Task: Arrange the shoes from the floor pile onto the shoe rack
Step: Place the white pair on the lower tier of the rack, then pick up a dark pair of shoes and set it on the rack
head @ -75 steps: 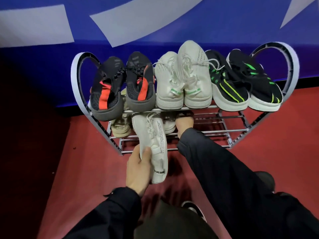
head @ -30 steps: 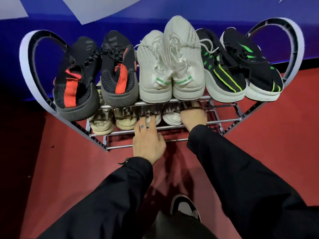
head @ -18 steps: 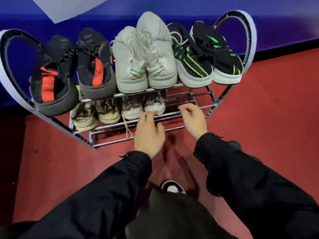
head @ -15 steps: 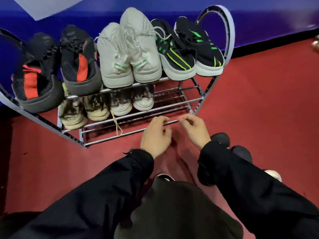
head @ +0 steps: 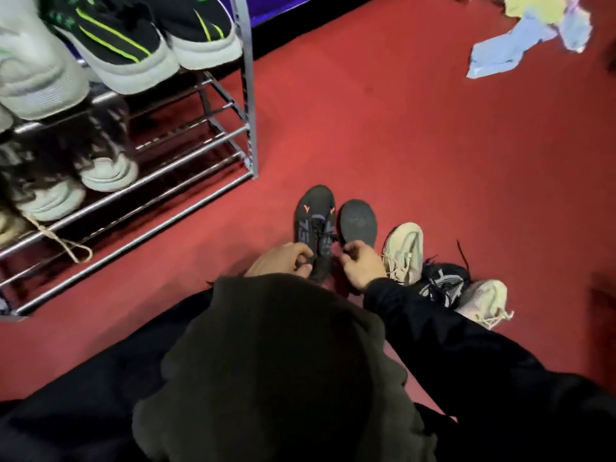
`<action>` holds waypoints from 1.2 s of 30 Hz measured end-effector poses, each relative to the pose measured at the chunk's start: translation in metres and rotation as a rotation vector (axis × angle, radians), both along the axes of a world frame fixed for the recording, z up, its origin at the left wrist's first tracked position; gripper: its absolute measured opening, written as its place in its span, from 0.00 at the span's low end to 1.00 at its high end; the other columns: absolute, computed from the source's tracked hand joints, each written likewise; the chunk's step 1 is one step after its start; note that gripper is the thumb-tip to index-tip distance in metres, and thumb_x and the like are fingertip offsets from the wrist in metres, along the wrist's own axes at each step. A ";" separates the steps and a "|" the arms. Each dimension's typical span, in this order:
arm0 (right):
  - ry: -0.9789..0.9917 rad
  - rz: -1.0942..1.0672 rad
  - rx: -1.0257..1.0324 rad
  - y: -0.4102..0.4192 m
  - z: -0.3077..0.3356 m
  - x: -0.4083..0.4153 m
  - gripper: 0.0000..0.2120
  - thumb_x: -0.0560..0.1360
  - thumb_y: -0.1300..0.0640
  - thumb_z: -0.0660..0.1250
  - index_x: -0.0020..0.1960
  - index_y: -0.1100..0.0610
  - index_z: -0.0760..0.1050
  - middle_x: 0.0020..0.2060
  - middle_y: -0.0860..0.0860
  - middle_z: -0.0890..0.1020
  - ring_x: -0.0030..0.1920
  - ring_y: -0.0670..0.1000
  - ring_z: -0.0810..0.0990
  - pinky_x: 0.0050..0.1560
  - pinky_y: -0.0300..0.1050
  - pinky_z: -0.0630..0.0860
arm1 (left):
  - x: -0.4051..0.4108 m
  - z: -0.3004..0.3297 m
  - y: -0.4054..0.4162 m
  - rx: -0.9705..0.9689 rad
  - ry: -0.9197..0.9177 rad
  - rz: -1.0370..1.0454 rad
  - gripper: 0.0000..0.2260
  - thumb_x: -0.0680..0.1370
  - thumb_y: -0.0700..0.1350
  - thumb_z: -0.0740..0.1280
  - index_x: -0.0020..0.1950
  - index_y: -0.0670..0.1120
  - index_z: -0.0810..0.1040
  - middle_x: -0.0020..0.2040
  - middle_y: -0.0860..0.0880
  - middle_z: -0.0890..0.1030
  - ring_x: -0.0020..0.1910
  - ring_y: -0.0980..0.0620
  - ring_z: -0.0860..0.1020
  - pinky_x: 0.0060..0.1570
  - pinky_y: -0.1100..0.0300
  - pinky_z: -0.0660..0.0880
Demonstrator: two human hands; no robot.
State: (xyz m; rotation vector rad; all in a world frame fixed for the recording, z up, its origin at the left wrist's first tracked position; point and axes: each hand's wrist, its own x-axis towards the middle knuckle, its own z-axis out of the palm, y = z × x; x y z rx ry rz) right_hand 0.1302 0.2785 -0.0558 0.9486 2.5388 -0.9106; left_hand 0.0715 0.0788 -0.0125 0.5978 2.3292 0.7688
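While you crouch on the red floor (head: 383,135), your left hand (head: 283,260) curls its fingers around the heel of a black shoe with orange marks (head: 315,225). Your right hand (head: 361,263) grips the heel end of the second black shoe (head: 358,221), which lies just beside the first with its dark sole up. Both shoes are on the floor, near the right end of the shoe rack (head: 248,105). A beige shoe (head: 403,250) lies just beside your right hand.
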 end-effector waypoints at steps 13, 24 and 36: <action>0.134 -0.261 -0.507 -0.062 -0.030 -0.011 0.12 0.79 0.51 0.65 0.50 0.57 0.82 0.40 0.58 0.85 0.37 0.57 0.84 0.46 0.50 0.79 | -0.009 -0.022 -0.020 -0.079 -0.076 0.395 0.25 0.82 0.55 0.61 0.76 0.46 0.64 0.72 0.40 0.68 0.73 0.40 0.68 0.72 0.46 0.64; -0.071 -0.054 0.163 0.003 -0.008 0.007 0.32 0.78 0.37 0.60 0.75 0.53 0.63 0.70 0.62 0.69 0.70 0.64 0.68 0.70 0.57 0.68 | -0.012 -0.032 -0.018 0.302 -0.422 0.551 0.24 0.75 0.53 0.72 0.67 0.43 0.74 0.57 0.47 0.84 0.56 0.51 0.83 0.60 0.54 0.78; 0.063 -0.766 -0.652 0.031 -0.041 0.036 0.08 0.81 0.60 0.59 0.43 0.53 0.69 0.41 0.51 0.75 0.40 0.51 0.77 0.50 0.49 0.78 | 0.002 -0.032 -0.035 0.274 -0.411 0.630 0.18 0.76 0.56 0.70 0.60 0.48 0.75 0.52 0.52 0.83 0.51 0.55 0.81 0.64 0.51 0.73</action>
